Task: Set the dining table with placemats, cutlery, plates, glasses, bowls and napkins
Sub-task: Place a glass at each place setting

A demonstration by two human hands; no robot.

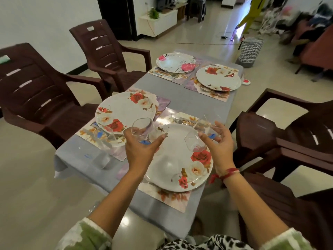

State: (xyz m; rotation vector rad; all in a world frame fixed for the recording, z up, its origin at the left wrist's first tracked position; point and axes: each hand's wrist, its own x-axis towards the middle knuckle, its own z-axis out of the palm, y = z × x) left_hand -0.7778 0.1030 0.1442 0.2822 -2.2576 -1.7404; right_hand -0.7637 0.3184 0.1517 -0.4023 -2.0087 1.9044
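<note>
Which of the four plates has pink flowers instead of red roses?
The far-left plate, at the far end. Its blooms are pink; the far-right plate, the near-left plate and the nearest plate all show red and cream roses.

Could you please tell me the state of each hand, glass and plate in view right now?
left hand, grips a glass, lifted.
right hand, grips a second glass, tilted.
nearest plate, flat on a placemat.
left plate, flat on a placemat.
far left plate, flat on a placemat.
far right plate, flat on a placemat.
</note>
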